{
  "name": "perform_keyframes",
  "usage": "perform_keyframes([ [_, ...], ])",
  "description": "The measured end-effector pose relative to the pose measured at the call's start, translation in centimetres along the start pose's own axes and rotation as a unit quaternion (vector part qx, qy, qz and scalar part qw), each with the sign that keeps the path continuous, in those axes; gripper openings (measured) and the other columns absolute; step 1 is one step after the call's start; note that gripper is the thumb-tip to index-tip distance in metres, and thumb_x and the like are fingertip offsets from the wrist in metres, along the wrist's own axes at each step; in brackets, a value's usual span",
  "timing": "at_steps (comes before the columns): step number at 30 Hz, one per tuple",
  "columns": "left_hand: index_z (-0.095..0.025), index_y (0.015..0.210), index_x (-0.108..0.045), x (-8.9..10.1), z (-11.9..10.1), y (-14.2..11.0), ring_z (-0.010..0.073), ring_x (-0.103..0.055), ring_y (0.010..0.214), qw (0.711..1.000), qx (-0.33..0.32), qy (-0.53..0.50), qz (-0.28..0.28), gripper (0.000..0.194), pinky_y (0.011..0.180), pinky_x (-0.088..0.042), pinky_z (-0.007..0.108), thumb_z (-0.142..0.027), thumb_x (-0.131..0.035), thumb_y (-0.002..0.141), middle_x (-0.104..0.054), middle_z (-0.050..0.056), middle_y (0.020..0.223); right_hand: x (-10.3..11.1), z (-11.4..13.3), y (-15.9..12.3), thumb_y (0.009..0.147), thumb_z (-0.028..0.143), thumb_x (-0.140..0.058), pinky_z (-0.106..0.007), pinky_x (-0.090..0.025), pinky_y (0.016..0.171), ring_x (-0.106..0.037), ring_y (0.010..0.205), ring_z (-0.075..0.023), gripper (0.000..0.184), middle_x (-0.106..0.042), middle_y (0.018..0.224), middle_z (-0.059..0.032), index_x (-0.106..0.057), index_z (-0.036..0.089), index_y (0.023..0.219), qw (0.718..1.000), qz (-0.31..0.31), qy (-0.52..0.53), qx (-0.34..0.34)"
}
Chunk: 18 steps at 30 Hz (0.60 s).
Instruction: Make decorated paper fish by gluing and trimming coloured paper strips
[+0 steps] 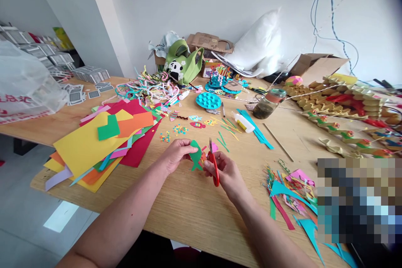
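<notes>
Between the thumb and fingers of my left hand [178, 153] is a green paper fish cutout [195, 155], its forked tail pointing down toward me. My right hand [228, 173] grips red-handled scissors [215, 167], blades pointing up and away, just right of the fish. Whether the blades are fully closed is hard to make out. On the table behind my hands lie decorated paper fish, among them a red one [197, 125] and a blue one [195, 118]. Small paper dots [180, 130] are scattered beside them. A pink paper piece [213, 147] shows partly behind the scissors.
Coloured paper sheets [84, 144] are piled at left. A glue bottle [244, 122], a glass jar [269, 104] and a wooden stick [279, 142] stand or lie to the right. Paper scraps [292, 192] cover the near right. Egg cartons [351, 100] and a green bag [184, 63] sit farther back.
</notes>
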<state>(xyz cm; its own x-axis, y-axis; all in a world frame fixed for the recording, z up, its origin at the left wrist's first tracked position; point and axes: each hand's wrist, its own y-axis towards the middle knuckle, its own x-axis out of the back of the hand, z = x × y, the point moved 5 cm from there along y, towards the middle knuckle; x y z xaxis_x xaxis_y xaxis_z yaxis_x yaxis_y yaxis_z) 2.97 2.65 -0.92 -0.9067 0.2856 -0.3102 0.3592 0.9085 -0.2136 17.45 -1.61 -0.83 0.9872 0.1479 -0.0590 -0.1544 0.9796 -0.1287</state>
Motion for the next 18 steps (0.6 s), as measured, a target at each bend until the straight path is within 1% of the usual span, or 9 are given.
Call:
perform_keyframes([
  [3,-0.012,0.069,-0.067,-0.6,0.3,0.0,0.0121,-0.057,0.062,1.000,-0.003,0.012,0.020,0.018,0.063,-0.043,0.025,-0.029,-0.072,0.063,-0.065,0.003,0.067,0.2,-0.1,0.2,0.057,0.040,-0.084,-0.027,-0.050,0.067,-0.060,0.070,-0.0148,0.044,-0.064,0.078,-0.0012,-0.056,0.020,0.084,0.999,-0.021,0.020,0.044],
  [6,-0.012,0.068,-0.067,-1.2,0.7,0.0,0.0109,-0.055,0.061,0.999,-0.016,0.032,0.029,0.017,0.063,-0.042,0.024,-0.028,-0.073,0.063,-0.063,0.001,0.066,0.2,-0.4,0.2,0.060,0.035,-0.082,-0.028,-0.049,0.070,-0.060,0.072,-0.0147,0.041,-0.062,0.078,0.0000,-0.055,0.021,0.087,0.997,-0.022,0.034,0.061],
  [9,-0.012,0.070,-0.068,-1.5,1.0,0.1,0.0108,-0.055,0.062,0.997,-0.026,0.055,0.041,0.017,0.065,-0.042,0.025,-0.028,-0.072,0.066,-0.063,0.001,0.065,0.4,-0.3,0.2,0.062,0.037,-0.080,-0.030,-0.050,0.071,-0.059,0.072,-0.0152,0.040,-0.062,0.079,-0.0005,-0.054,0.021,0.088,0.996,-0.039,0.032,0.074],
  [13,-0.012,0.072,-0.068,-1.5,1.1,0.0,0.0123,-0.057,0.065,0.996,-0.039,0.064,0.049,0.018,0.068,-0.043,0.026,-0.028,-0.075,0.065,-0.065,0.003,0.069,0.8,0.2,0.0,0.065,0.039,-0.077,-0.033,-0.050,0.073,-0.058,0.076,-0.0173,0.038,-0.063,0.087,-0.0040,-0.052,0.022,0.089,0.989,-0.081,-0.017,0.119],
  [16,-0.012,0.077,-0.070,-1.6,1.0,-0.1,0.0138,-0.059,0.070,0.995,-0.046,0.068,0.061,0.019,0.071,-0.045,0.028,-0.025,-0.076,0.064,-0.067,0.005,0.074,0.8,0.8,-0.3,0.072,0.036,-0.072,-0.035,-0.048,0.075,-0.057,0.077,-0.0180,0.030,-0.062,0.085,-0.0037,-0.052,0.023,0.090,0.975,-0.110,-0.087,0.175],
  [18,-0.013,0.079,-0.071,-1.7,0.7,-0.2,0.0165,-0.061,0.076,0.994,-0.061,0.070,0.065,0.018,0.074,-0.047,0.030,-0.024,-0.075,0.065,-0.069,0.007,0.081,0.9,1.1,-0.6,0.076,0.034,-0.068,-0.036,-0.047,0.077,-0.057,0.080,-0.0185,0.025,-0.061,0.087,-0.0042,-0.052,0.023,0.092,0.963,-0.127,-0.125,0.203],
])
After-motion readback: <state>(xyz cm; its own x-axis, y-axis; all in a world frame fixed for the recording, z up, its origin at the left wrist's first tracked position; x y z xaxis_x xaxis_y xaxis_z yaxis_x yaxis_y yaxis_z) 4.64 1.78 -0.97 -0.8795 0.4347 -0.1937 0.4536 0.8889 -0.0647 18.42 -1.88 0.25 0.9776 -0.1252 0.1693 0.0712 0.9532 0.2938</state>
